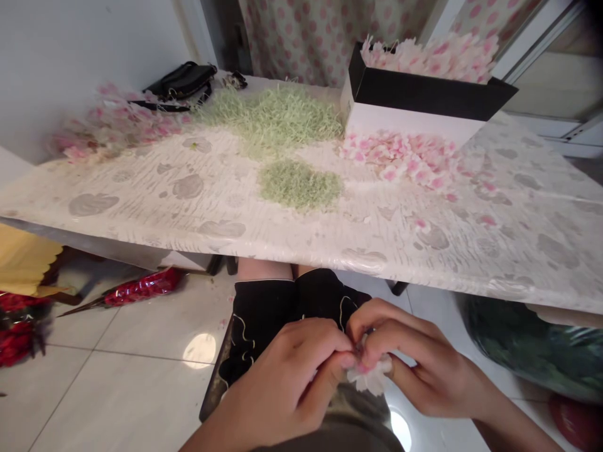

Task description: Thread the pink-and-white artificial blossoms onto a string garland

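Over my lap, a pink and white artificial flower (370, 378) is pinched between my two hands. My left hand (301, 367) is closed, its thumb and forefinger meeting at the flower's pink centre. From the other side my right hand (419, 358) grips the flower with bent fingers; its petals spread out below the fingertips. The flower's middle and any stem are mostly hidden by my fingers. On the table ahead lie a pile of pink petal blossoms (405, 157) and a small heap of green stem pieces (301, 184).
A black and white box (414, 103) full of pink blossoms stands at the back right. A larger green heap (282, 116), more pink flowers (117, 122) and a black bag (179, 85) line the table (226, 201). Wrapped red flowers (146, 287) lie on the floor at left.
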Demonstrator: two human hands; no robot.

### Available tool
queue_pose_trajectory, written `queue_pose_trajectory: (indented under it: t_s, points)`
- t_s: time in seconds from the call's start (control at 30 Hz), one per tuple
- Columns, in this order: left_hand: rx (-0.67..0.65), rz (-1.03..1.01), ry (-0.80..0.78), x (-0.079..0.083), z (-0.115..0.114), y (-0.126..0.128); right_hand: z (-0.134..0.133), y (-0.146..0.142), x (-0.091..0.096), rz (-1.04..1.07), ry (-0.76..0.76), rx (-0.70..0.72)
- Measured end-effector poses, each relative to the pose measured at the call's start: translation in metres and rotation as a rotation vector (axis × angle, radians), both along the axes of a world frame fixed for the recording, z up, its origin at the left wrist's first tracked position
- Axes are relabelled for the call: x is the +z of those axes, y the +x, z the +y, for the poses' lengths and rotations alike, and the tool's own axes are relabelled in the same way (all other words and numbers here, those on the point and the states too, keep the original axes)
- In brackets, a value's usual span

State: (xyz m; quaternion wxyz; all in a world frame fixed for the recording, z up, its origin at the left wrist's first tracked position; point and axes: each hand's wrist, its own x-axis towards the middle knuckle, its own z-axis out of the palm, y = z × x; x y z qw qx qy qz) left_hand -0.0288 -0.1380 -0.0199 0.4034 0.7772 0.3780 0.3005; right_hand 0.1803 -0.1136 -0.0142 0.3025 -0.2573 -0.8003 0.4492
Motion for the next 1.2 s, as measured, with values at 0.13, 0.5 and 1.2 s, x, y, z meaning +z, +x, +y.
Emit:
queue_pose_trajectory:
  t_s: [0.13, 0.5, 1.2]
  points:
    - [0.004, 0.004, -0.062, -0.002, -0.002, 0.001, -0.002, 0.0, -0.004, 0.027, -0.023, 0.013]
    - [0.016, -0.079, -0.183, -0.006, -0.003, 0.008, 0.003, -0.004, -0.011, 0.125, -0.118, 0.033]
    - [0.367, -0.792, -0.63, -0.026, 0.028, 0.002, 0.061, -0.002, 0.019, 0.222, -0.426, 0.153]
